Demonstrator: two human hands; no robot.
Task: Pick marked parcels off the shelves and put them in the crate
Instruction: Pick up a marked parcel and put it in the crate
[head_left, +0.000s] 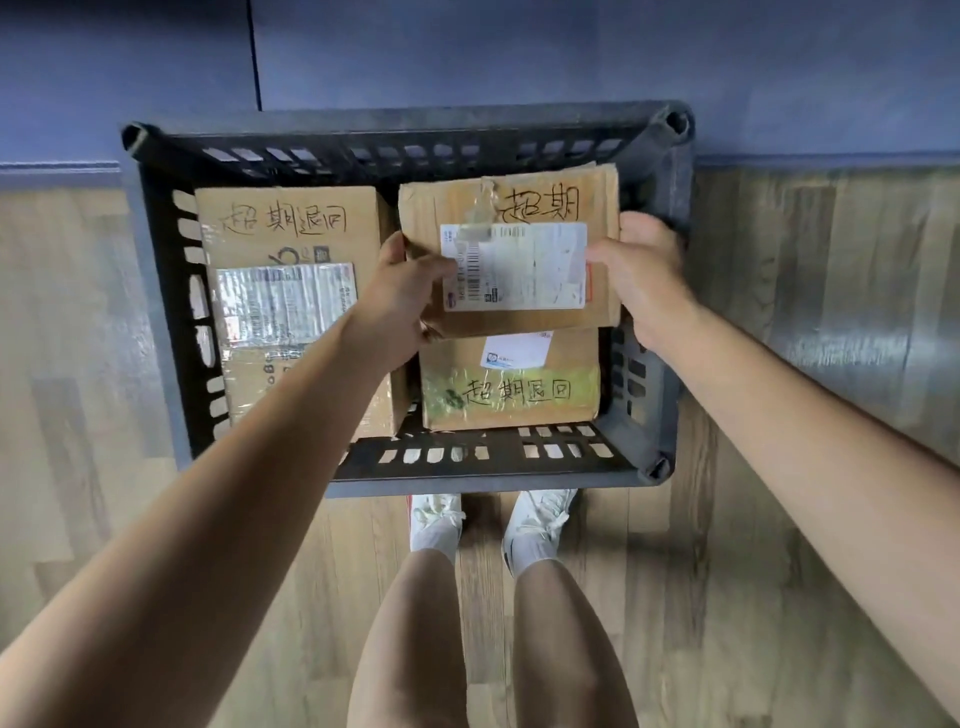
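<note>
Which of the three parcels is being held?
The upper-right parcel, gripped by the left hand and right hand; the other two lie in the crate.

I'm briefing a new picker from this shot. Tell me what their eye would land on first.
First, the cardboard parcel held over the black crate, gripped at its sides by the left hand and right hand, with handwritten marker characters above its white label. Next, two marked parcels already lie in the crate: a long box on the left and a smaller box beneath the held one.
</note>
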